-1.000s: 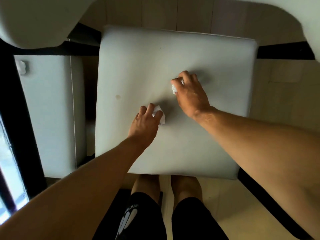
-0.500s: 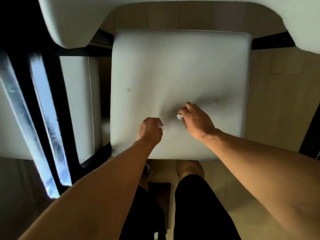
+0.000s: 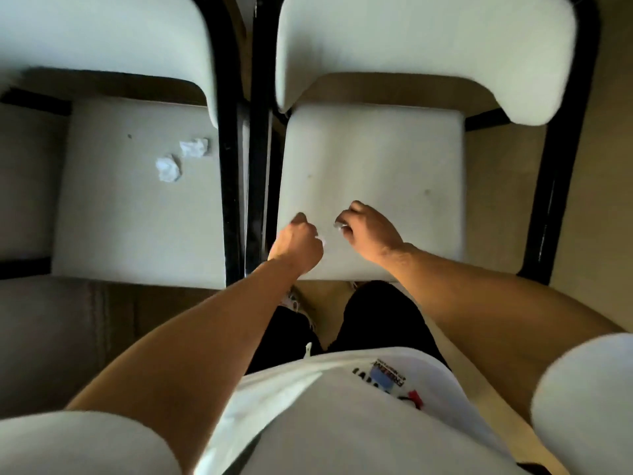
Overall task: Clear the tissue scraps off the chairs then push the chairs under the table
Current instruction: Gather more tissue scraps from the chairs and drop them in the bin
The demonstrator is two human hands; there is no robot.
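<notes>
Two white chairs stand side by side on a pale wood floor [image 3: 513,200], their backs at the top of the frame. We are standing in front of the right chair [image 3: 373,159].

A moment ago our hands were out in the middle of this seat, each picking up a little scrap. Now both hands have come back to the near edge of the seat, and we have looked up, so the left chair [image 3: 137,207] shows too. Our left hand [image 3: 297,242] is curled into a fist, with a small bit of white tissue [image 3: 321,239] peeking out by the thumb. Our right hand [image 3: 368,231] is curled as well and pinches a second white bit [image 3: 340,226] at its fingertips.

We see no more scraps on the right seat, only some small dark marks. So we think this chair is done.

Not so the left chair. Two crumpled tissue scraps [image 3: 181,159] lie on its seat in the upper left of the frame, close to each other. We think those come next. Both chairs are not yet pushed in.
</notes>
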